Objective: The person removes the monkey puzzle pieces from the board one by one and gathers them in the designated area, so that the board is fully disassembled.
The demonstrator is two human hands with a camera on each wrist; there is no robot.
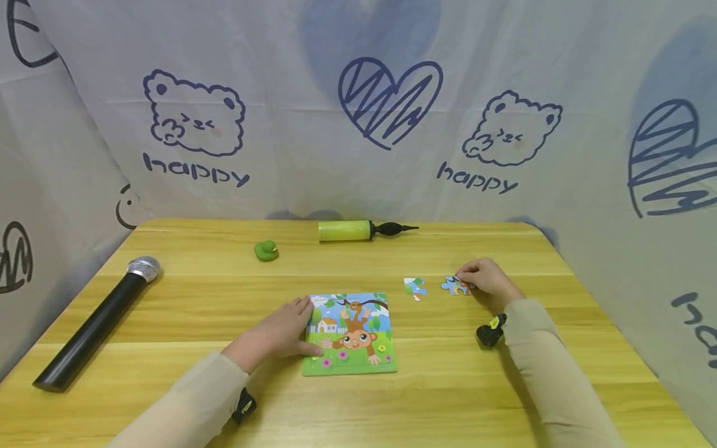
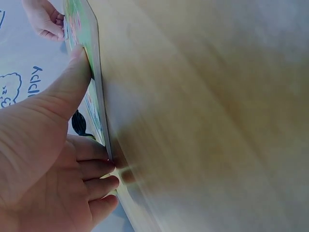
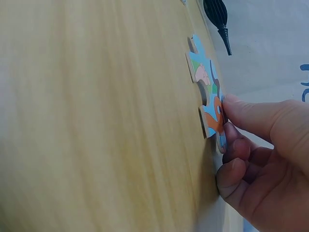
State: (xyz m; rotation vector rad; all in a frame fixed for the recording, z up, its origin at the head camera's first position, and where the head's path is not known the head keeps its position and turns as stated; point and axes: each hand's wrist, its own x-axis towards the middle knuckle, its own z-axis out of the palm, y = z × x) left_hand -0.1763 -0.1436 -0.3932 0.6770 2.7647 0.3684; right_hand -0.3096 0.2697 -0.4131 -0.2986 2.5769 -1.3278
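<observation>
My left hand lies at the left side of a square monkey picture puzzle. Its thumb rests on the picture, while the other fingers lie fairly straight along the edge near the top left corner. Farther right, my right hand pinches a jigsaw puzzle piece by its edge between thumb and fingers. Blue, green and orange print shows on that piece, which stays low over the table. Another loose puzzle piece lies between the board and the right hand.
A green toy duck and a yellow-green hand pump with a black nozzle are toward the back of the wooden table. A black microphone lies at the left. Behind hangs a printed white cloth.
</observation>
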